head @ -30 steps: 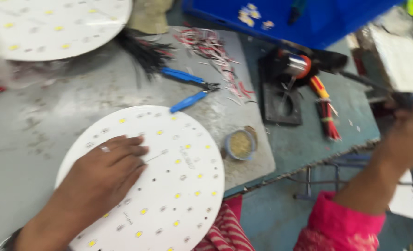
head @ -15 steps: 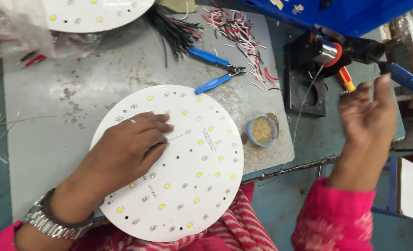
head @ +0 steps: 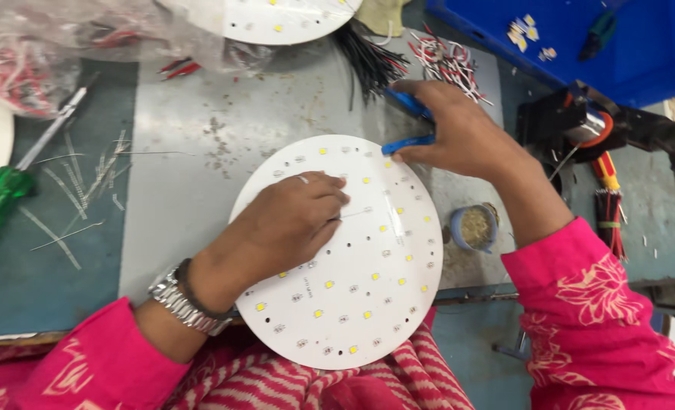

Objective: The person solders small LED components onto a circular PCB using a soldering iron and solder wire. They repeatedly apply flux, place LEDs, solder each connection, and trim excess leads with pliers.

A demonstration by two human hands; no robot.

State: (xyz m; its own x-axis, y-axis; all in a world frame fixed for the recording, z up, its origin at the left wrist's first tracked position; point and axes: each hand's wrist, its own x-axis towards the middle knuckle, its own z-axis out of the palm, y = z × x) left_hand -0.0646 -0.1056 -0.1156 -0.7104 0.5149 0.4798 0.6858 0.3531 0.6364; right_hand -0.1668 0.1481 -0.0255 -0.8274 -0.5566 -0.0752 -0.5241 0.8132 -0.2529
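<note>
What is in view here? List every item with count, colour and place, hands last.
Round LED board: one, white with yellow chips, at the near table edge under the left hand.
Second round board: one, white, top edge, partly cut off.
Blue-handled cutters: one, blue, in the right hand at the board's far rim.
Screwdriver: one, green handle, far left.
Black wire bundle: one, top centre.
Red and white wire pieces: many, beside the black bundle.
Small round tin: one, blue-grey, right of the board.
Blue bin: one, top right.
Plastic bag: one, clear, top left.
Left hand: resting on the board, wrist watch.
Right hand: gripping the cutters.
</note>
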